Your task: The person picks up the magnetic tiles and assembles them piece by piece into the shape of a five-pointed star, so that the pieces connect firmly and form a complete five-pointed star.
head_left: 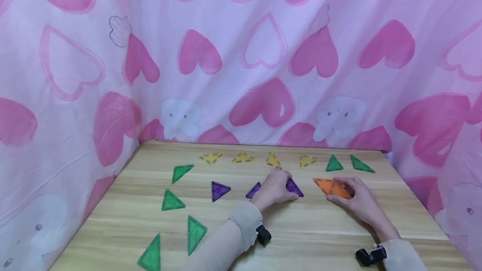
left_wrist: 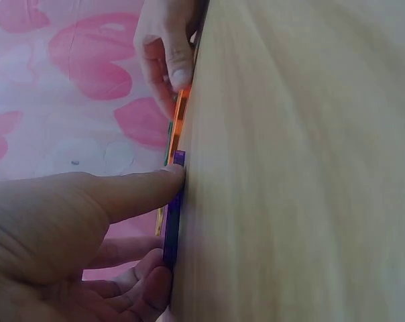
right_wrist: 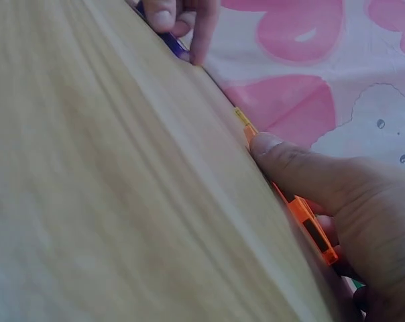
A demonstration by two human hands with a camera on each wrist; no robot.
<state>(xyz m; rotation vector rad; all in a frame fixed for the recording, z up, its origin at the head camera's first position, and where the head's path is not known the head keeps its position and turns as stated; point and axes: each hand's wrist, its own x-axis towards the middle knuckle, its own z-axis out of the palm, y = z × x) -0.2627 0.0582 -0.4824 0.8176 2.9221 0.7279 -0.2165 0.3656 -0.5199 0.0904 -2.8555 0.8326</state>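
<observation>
My left hand (head_left: 276, 185) pinches a purple triangular tile (head_left: 295, 188) by its edges, thumb on the near side in the left wrist view. Partly behind that hand lies a second purple triangle (head_left: 253, 190), and a third purple triangle (head_left: 220, 191) is farther left. To the right, my right hand (head_left: 360, 201) grips an orange tile (head_left: 326, 187) between thumb and fingers, low at the tabletop. The right wrist view shows the orange tile (right_wrist: 312, 231) edge-on; whether it is one piece or more, I cannot tell.
Several yellow triangles (head_left: 243, 157) form a row along the back of the wooden table (head_left: 301, 237). Two green triangles (head_left: 334, 163) continue that row on the right. Several more green triangles (head_left: 172, 200) lie on the left side. Pink heart-patterned cloth (head_left: 263, 103) encloses the table's back and sides.
</observation>
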